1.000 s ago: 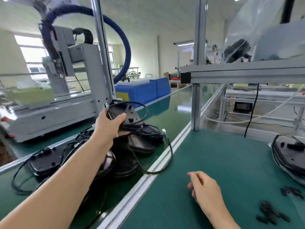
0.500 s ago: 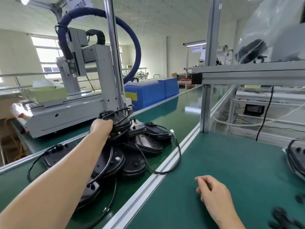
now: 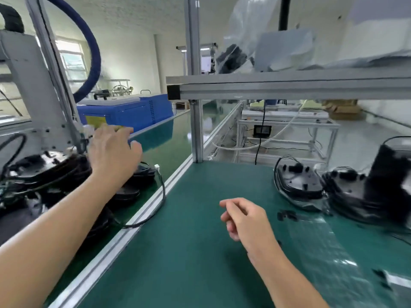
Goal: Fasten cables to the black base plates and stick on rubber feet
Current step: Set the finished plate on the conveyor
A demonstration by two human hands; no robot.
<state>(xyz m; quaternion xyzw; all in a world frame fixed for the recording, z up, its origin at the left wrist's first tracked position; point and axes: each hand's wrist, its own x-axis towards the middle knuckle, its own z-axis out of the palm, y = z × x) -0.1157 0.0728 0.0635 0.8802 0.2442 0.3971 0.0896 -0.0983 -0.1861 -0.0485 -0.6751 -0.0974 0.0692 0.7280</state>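
Plates in the heaped black plastic base plates (image 3: 66,174) at nine o'clock look light, rigid, cable-snagged; my left hand (image 3: 111,150) hovers spread, right hand (image 3: 242,218) loosely curled, empty—I'd grip a rim.

The mat (image 3: 200,230) on my bench is a matt green, rubbery-looking sheet, smooth and without glare. Its edge rail (image 3: 142,214) and the upright post (image 3: 196,130) are brushed aluminium with a dull silver sheen. The base plates (image 3: 300,181) to my right look like black moulded plastic, faintly glossy, and those in the pile (image 3: 44,172) on the conveyor belt (image 3: 173,150), a shinier green, seem the same. A clear plastic sheet (image 3: 324,247) glints beside my right hand (image 3: 244,221). The cable (image 3: 163,192) appears smooth and black, probably rubber-sheathed.
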